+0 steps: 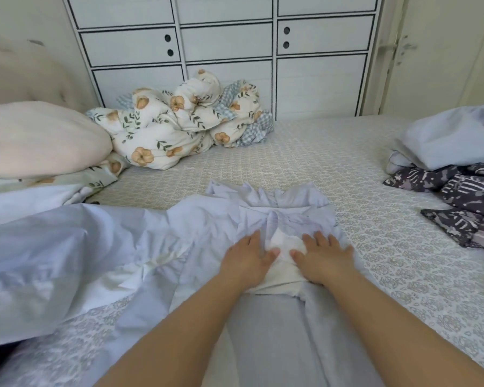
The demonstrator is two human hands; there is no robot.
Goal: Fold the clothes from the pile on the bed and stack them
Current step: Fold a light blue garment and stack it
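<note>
Your left hand [248, 254] and right hand [323, 254] lie flat, fingers straight, pressing the pale blue garment [277, 213] either side of its white lining [284, 263]. Beside this garment, a loose sheet [67, 247] may get caught when you fold.
</note>
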